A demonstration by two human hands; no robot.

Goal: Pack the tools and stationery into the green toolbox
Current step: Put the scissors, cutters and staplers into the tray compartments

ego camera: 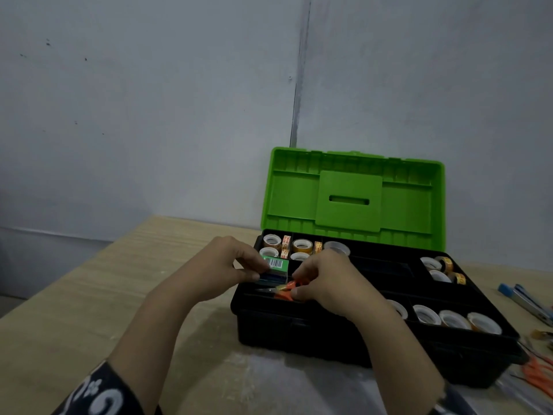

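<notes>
The toolbox stands open on the table, its green lid (353, 196) upright and its black tray (374, 319) facing me. Tape rolls (299, 245) fill the back-left compartments, more tape rolls (454, 319) line the front right. My left hand (227, 265) pinches a small green box with a barcode (276, 264) at the tray's left end. My right hand (326, 280) grips orange-handled scissors (285, 290) lying in the front-left compartment, just below the green box.
On the table right of the toolbox lie a blue-tipped metal tool (526, 304), orange scissors (538, 372) and other small items at the frame edge. Bare wooden table (119, 280) stretches left. A grey wall stands close behind the lid.
</notes>
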